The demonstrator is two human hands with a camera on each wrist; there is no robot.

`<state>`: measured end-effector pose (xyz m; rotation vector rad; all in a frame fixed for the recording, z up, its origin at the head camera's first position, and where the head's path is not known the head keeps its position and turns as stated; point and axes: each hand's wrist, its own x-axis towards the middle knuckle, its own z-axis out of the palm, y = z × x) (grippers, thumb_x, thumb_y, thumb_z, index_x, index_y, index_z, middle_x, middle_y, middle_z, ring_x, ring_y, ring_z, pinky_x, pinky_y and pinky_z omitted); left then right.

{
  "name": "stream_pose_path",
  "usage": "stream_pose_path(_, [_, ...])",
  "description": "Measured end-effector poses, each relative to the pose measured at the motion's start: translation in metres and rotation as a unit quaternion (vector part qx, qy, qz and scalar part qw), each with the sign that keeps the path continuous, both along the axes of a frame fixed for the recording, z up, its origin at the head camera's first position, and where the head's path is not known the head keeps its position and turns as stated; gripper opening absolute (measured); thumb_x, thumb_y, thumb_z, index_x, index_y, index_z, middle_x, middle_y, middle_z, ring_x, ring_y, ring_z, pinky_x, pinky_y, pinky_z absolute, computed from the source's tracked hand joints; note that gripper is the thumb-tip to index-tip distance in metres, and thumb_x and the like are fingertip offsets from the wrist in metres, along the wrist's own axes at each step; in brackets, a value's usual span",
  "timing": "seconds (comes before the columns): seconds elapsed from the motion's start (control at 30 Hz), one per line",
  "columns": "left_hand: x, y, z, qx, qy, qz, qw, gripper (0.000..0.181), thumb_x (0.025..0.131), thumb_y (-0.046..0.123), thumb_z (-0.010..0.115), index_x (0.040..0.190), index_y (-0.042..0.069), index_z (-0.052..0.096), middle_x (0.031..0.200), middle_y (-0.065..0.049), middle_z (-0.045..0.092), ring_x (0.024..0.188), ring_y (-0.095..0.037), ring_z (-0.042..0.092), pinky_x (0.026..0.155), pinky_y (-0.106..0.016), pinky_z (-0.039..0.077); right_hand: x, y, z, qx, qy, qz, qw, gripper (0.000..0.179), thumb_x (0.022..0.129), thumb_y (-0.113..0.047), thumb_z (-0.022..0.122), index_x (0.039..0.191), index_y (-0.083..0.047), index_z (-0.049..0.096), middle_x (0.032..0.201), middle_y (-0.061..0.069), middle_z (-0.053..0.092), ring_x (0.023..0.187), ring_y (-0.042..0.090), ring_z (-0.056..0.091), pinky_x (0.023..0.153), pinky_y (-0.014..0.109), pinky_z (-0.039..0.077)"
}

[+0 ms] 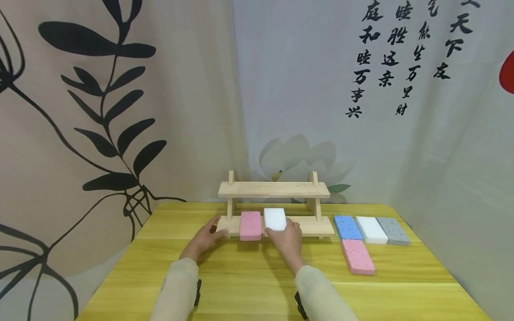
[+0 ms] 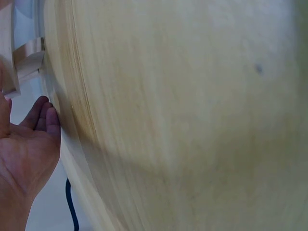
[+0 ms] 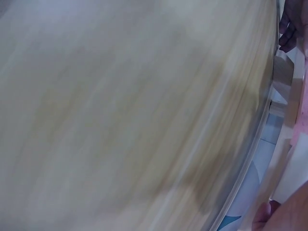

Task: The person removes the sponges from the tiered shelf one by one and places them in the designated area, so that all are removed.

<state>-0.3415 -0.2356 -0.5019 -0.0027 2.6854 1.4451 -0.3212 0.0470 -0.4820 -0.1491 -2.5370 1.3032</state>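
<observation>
A two-tier wooden rack (image 1: 274, 189) stands at the back of the table. My left hand (image 1: 204, 240) holds the left end of its lower shelf, with the thumb over the front edge; in the left wrist view this hand's (image 2: 29, 149) other fingers bend loosely beside the board. A pink speckled sponge (image 1: 250, 226) lies on the lower shelf, left of the middle. Right beside it, my right hand (image 1: 288, 240) grips a white sponge (image 1: 275, 218) between thumb and fingers, over the same shelf. Part of that white sponge (image 3: 291, 175) shows at the right wrist view's edge.
Right of the rack, a blue sponge (image 1: 347, 228), a white sponge (image 1: 371, 230) and a grey sponge (image 1: 393, 231) lie in a row. Another pink sponge (image 1: 358, 257) lies in front of the blue one. A printed curtain (image 1: 201, 111) hangs behind the wooden table (image 1: 241, 285).
</observation>
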Motion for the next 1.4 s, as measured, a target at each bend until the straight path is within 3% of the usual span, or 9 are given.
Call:
stream_pose_path(0.23, [0.001, 0.000, -0.001, -0.008, -0.003, 0.000, 1.0000, 0.081, 0.095, 0.052, 0.061, 0.158, 0.017, 0.024, 0.151, -0.031, 0.035, 0.139, -0.049, 0.031, 0.111, -0.064, 0.024, 0.002, 0.012, -0.005, -0.009, 0.009, 0.014, 0.9998, 0.078, 0.075, -0.042, 0.083, 0.133, 0.002, 0.056, 0.114, 0.019, 0.057, 0.097, 0.032, 0.056, 0.082, 0.050, 0.053])
stream_pose_path(0.6, [0.004, 0.001, 0.002, 0.006, -0.001, 0.000, 1.0000, 0.079, 0.096, 0.047, 0.062, 0.158, 0.016, 0.024, 0.151, -0.032, 0.033, 0.140, -0.049, 0.030, 0.112, -0.063, 0.025, 0.011, 0.038, -0.005, 0.014, 0.029, 0.038, 0.9988, 0.079, 0.077, -0.044, 0.082, 0.134, 0.003, 0.055, 0.114, 0.019, 0.058, 0.098, 0.031, 0.058, 0.082, 0.049, 0.053])
stream_pose_path(1.4, [0.002, 0.000, -0.001, 0.019, 0.001, -0.003, 0.9998, 0.083, 0.096, 0.049, 0.062, 0.159, 0.014, 0.022, 0.151, -0.033, 0.032, 0.139, -0.050, 0.029, 0.111, -0.064, 0.024, 0.027, 0.094, 0.004, 0.021, 0.013, 0.055, 0.9982, 0.080, 0.081, -0.042, 0.081, 0.137, 0.006, 0.051, 0.124, 0.025, 0.055, 0.105, 0.035, 0.057, 0.087, 0.051, 0.051])
